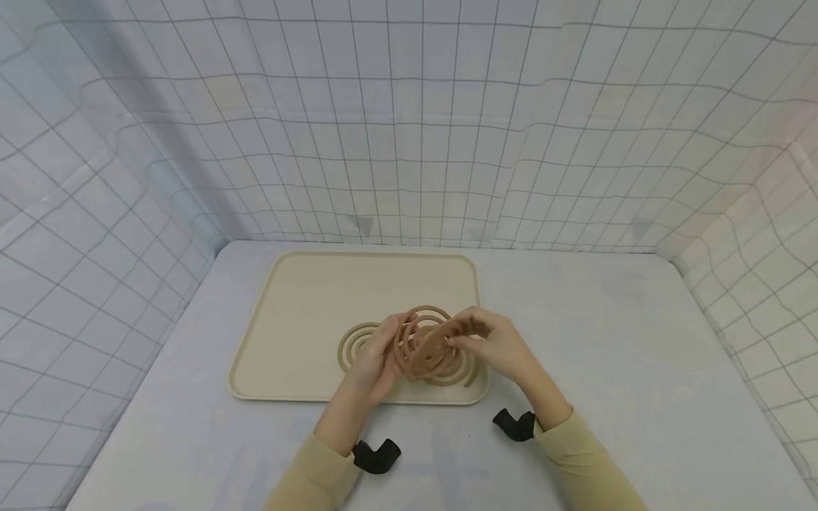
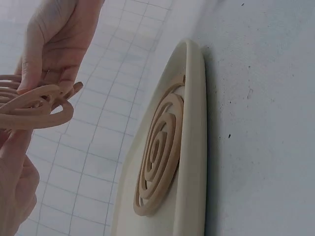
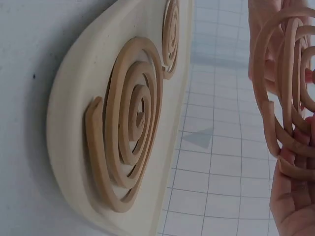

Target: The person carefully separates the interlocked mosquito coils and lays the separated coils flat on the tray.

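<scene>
Brown mosquito coils (image 1: pixel 427 310) are held in both hands, raised above the tray's front right part. My left hand (image 1: pixel 375 360) supports them from the left, its fingers around the outer rings. My right hand (image 1: pixel 498 346) pinches a tilted coil at its upper right edge, thumb in front. In the left wrist view, the right hand's thumb (image 2: pixel 32 69) presses on the held coils (image 2: pixel 42 115), which overlap at an angle. From the right wrist, the open rings (image 3: pixel 288 64) cross one another, and I cannot tell whether they are interlocked.
A cream tray (image 1: pixel 307 284) with a low raised rim lies on the white table (image 1: pixel 588 341). Two flat spiral coils rest in it, a left coil (image 1: pixel 345 348) and a right coil (image 3: pixel 113 142). Grid-patterned curtains (image 1: pixel 447 142) enclose the table's back and sides.
</scene>
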`<state>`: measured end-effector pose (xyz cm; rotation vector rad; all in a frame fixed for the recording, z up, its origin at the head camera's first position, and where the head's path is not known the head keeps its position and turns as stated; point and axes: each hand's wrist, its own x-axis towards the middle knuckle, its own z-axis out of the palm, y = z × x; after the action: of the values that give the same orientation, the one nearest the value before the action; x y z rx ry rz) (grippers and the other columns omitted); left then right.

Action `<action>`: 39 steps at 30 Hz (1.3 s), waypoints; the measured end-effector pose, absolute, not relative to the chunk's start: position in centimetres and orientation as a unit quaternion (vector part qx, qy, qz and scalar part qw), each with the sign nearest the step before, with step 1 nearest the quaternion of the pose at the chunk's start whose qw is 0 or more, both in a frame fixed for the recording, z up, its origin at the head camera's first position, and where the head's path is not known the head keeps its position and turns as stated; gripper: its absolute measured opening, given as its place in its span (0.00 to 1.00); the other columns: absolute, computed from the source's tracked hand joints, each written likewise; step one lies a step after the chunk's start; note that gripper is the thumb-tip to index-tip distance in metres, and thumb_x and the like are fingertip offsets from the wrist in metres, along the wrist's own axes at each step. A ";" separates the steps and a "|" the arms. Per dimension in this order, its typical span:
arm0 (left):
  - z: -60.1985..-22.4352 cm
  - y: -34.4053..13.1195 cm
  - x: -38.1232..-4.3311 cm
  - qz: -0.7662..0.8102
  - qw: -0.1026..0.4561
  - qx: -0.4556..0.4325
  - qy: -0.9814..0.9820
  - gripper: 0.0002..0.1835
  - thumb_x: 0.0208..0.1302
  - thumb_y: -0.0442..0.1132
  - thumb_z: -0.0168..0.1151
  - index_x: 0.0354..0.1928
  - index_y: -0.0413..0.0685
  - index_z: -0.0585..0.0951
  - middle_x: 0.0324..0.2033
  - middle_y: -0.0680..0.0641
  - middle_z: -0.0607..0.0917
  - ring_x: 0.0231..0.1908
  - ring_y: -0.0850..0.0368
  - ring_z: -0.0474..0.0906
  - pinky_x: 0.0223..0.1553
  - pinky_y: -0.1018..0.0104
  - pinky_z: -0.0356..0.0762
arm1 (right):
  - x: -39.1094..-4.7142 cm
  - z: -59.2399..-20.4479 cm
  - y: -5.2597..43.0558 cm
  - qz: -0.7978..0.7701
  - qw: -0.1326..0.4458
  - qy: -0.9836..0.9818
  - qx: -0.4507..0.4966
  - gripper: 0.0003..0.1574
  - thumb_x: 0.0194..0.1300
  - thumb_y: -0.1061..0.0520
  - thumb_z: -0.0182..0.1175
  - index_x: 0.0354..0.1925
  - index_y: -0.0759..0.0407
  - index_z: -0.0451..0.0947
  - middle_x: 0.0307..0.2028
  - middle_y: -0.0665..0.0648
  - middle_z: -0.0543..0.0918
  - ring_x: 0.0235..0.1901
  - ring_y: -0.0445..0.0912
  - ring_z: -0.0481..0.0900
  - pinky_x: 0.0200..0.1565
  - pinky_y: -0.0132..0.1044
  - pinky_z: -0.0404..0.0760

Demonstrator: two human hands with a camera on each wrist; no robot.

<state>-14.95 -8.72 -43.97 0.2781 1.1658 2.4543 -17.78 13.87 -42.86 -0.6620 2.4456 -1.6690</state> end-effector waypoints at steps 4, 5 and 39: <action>-43.3 -8.5 -14.6 0.825 0.189 0.100 0.523 0.15 0.80 0.48 0.37 0.53 0.46 0.67 0.47 0.51 0.74 0.42 0.64 0.77 0.44 0.71 0.80 | -17.6 -42.8 14.4 -0.554 0.063 0.789 -0.258 0.08 0.59 0.66 0.68 0.38 0.56 0.84 0.36 0.53 0.85 0.39 0.39 0.79 0.49 0.38 0.80; -43.2 -8.6 -14.6 0.805 0.184 0.106 0.554 0.16 0.79 0.49 0.38 0.51 0.44 0.68 0.49 0.50 0.74 0.43 0.63 0.77 0.45 0.70 0.80 | -17.6 -42.8 14.5 -0.549 0.060 0.788 -0.271 0.09 0.59 0.68 0.67 0.37 0.56 0.84 0.36 0.53 0.86 0.39 0.38 0.80 0.49 0.37 0.80; -42.3 -9.8 -13.3 0.705 0.150 0.064 0.690 0.29 0.79 0.55 0.37 0.68 0.41 0.68 0.61 0.36 0.74 0.55 0.56 0.76 0.51 0.68 0.79 | -16.1 -44.2 17.4 -0.628 0.087 0.737 -0.232 0.23 0.73 0.67 0.38 0.50 0.68 0.80 0.46 0.47 0.85 0.46 0.35 0.82 0.46 0.32 0.83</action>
<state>-13.29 -9.76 -42.34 0.1838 1.9815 2.0259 -16.13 17.39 -44.22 -0.6924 2.1956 -1.8711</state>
